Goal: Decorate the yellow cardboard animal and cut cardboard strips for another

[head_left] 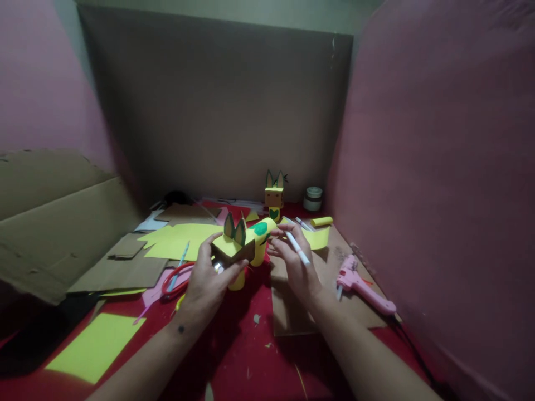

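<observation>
My left hand (211, 278) is closed around the boxy head of a yellow paper animal figure (234, 245), which has two pointed, green-edged ears. The figure's yellow tube body carries a green patch (259, 229) and stretches to the right. In my right hand (295, 262) a white marker (297, 248) is held between the fingers, close to the body's far end. The marker's tip is hard to make out. Farther back stands a similar eared figure (274, 197) with a green heart on its front.
A pink glue gun (363, 284) lies on a cardboard sheet (292, 317) at right. Yellow paper (179, 240), cardboard pieces (125, 267) and red-handled scissors (175, 281) lie at left. A jar (312, 199) stands at the back. Pink walls (438, 167) rise at both sides.
</observation>
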Demonstrator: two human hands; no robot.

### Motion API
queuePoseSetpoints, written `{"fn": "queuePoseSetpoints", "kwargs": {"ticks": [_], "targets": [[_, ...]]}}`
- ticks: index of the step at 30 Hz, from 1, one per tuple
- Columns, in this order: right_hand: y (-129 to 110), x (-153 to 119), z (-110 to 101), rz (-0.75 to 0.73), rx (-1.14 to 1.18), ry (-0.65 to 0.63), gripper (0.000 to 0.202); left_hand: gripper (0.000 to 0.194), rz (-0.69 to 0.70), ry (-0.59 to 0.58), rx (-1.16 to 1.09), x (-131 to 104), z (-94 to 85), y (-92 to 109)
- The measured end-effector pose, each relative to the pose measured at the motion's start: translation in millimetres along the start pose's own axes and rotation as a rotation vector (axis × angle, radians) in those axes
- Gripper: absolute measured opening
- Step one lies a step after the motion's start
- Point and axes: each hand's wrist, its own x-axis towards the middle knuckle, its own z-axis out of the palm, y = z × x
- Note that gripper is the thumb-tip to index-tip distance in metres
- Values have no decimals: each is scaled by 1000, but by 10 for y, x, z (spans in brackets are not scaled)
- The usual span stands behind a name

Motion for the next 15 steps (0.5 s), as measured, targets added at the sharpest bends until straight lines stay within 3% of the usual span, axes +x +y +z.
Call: {"fn": "queuePoseSetpoints", "kwargs": {"ticks": [2, 7, 15], "targets": [[-3, -19, 7, 15, -2, -20, 26, 84, 3, -7, 41, -47, 28, 58], [-27, -31, 12, 21, 0, -20, 27, 92, -23, -153, -96, -201, 8, 33], [-22, -30, 36, 63, 19, -10, 27, 75, -68, -195, -112, -159, -209, -48]]}}
